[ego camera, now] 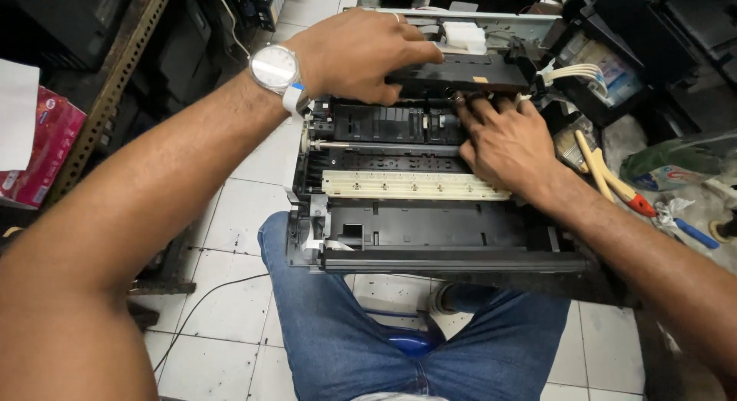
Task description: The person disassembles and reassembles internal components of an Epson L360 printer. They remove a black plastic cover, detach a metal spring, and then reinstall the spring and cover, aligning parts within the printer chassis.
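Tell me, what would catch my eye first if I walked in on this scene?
First, the opened printer with its cover off, resting on the person's lap in the middle of the view. Both hands are in its workings: the left hand, with a silver wristwatch, lies on the black carriage at the back, and the right hand presses in just below. A pale cream strip crosses the dark interior.

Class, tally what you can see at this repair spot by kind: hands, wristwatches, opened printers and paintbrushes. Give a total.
Hands: 2, the left hand and the right hand
Wristwatches: 1, the wristwatch
Opened printers: 1, the printer
Paintbrushes: 1, the paintbrush
Total: 5
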